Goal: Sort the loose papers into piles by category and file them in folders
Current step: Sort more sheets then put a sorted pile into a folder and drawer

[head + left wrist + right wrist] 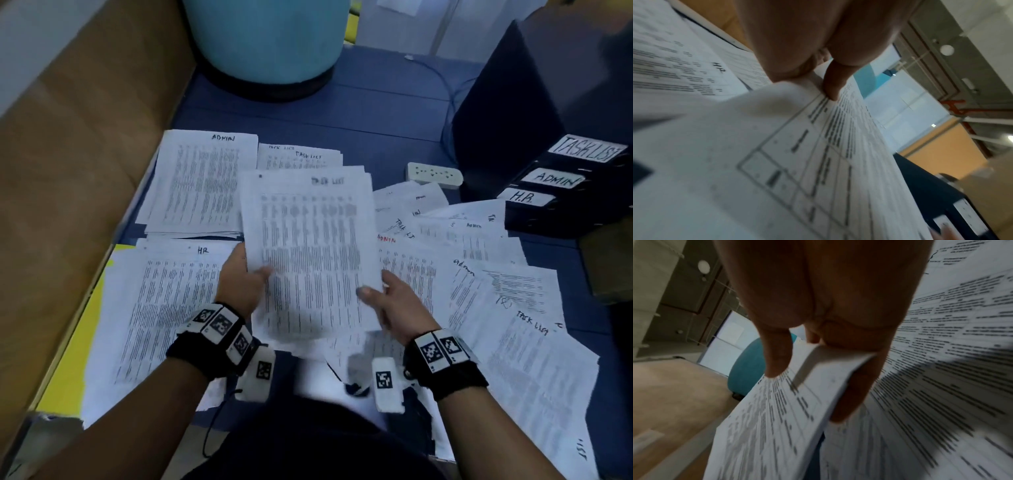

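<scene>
A printed sheet headed TASK LIST point(310, 246) hangs above the blue surface in both my hands. My left hand point(245, 274) pinches its left edge, thumb on top point(831, 84). My right hand point(380, 294) pinches its lower right corner point(818, 369), thumb above and fingers below. Sorted piles lie flat: ADMIN pile point(202, 185) at the back left, TASK LIST pile point(301, 157) behind the held sheet, HR pile point(164, 301) at the front left. Loose papers point(479, 274) fan out on the right. Black folders labelled TASK LIST, ADMIN and H.R. point(561, 185) stand at the right.
A white power strip point(434, 175) lies between the piles and the folders, with a cable behind it. A teal round stool point(267, 44) stands at the back. A brown wall panel point(68, 154) borders the left side. A yellow sheet point(73, 346) shows under the HR pile.
</scene>
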A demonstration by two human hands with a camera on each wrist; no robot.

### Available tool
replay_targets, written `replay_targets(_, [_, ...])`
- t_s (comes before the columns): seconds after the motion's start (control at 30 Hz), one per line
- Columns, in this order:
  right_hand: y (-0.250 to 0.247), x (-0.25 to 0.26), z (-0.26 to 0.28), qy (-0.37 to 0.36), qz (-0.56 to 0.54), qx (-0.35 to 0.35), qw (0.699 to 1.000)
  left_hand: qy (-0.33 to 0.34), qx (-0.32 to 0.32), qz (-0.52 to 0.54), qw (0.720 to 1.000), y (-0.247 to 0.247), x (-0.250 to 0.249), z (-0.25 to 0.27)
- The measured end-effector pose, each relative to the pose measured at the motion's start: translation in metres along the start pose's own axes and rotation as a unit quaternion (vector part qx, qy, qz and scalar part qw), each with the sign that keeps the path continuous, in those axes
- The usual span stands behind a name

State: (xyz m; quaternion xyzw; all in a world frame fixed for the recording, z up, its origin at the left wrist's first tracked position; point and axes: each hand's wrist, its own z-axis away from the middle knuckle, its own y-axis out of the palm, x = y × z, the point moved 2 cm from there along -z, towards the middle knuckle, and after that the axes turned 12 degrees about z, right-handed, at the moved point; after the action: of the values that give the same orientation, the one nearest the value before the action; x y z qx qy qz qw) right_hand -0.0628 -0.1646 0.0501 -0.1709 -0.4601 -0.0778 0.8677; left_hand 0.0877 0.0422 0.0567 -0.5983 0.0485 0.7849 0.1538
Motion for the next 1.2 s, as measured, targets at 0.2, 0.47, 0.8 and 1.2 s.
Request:
replay_targets(0.2, [0.025,0.014,-0.036,0.034,-0.01,-0.04,0.999,-0.04,-0.023,0.054,0.997,-0.019,0.01,-0.051])
replay_targets(0.47, [0.026,0.05,-0.14,0.048,0.02,-0.152,0.987,-0.094,-0.026,0.121,0.988,-0.023,0.026,-0.089])
replay_targets(0.8, [0.054,0.053,-0.207,0.145,0.146,-0.133,0.97,-0.118,-0.016,0.088,0.989,-0.022,0.047,-0.107])
replay_targets(1.2, [-0.04,0.018,-0.091,0.084,0.222,-0.174,0.956,-0.056,0.135,-0.011,0.989,0.041,0.024,-0.054])
